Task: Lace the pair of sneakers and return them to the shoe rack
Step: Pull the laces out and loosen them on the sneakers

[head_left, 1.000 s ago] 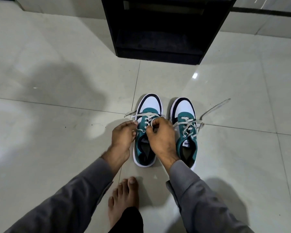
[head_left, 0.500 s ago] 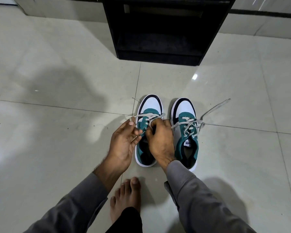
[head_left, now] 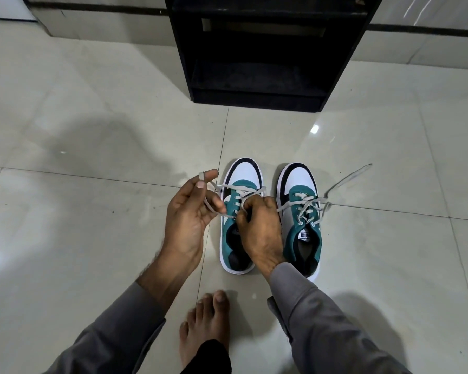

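Note:
Two teal, white and black sneakers stand side by side on the tiled floor, toes pointing away from me. My left hand is raised beside the left sneaker with its grey lace looped over the fingers and pulled out to the left. My right hand rests on the left sneaker's tongue area and pinches the lace at the eyelets. The right sneaker is partly laced; its loose lace end trails over the floor to the right.
A black shoe rack with open shelves stands just beyond the sneakers against the wall. A bare foot rests on the glossy floor tiles below the hands.
My left hand has lifted up and to the left, drawing the left sneaker's lace out of the eyelets. My right hand stays on the sneaker.

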